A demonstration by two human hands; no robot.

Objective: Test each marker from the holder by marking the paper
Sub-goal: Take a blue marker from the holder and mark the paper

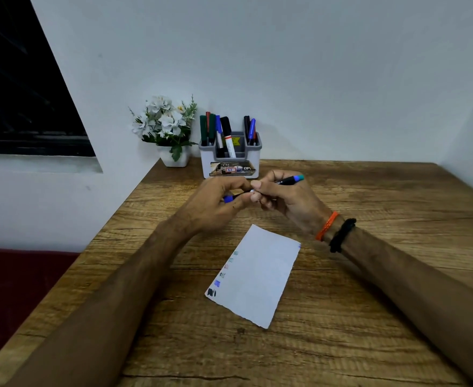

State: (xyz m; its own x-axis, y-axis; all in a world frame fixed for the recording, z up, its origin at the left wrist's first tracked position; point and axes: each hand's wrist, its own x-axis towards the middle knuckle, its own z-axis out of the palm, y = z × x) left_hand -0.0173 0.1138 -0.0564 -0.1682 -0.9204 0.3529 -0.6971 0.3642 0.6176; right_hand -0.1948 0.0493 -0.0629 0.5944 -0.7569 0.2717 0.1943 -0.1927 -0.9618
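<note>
A grey and white holder (230, 160) stands at the back of the wooden desk (369, 303) with several markers (220, 132) upright in it. My right hand (288, 199) grips a black marker (291, 180) with a blue end, held level above the desk. My left hand (215, 202) pinches that marker's blue cap (228, 198) at its tip; the two hands meet there. Below them lies a white sheet of paper (260, 277), with several short coloured marks down its left edge.
A small white pot of white flowers (165, 129) stands left of the holder against the wall. The desk's left edge runs diagonally, with a dark red surface (12, 289) below it. A dark window (20, 93) is at the upper left.
</note>
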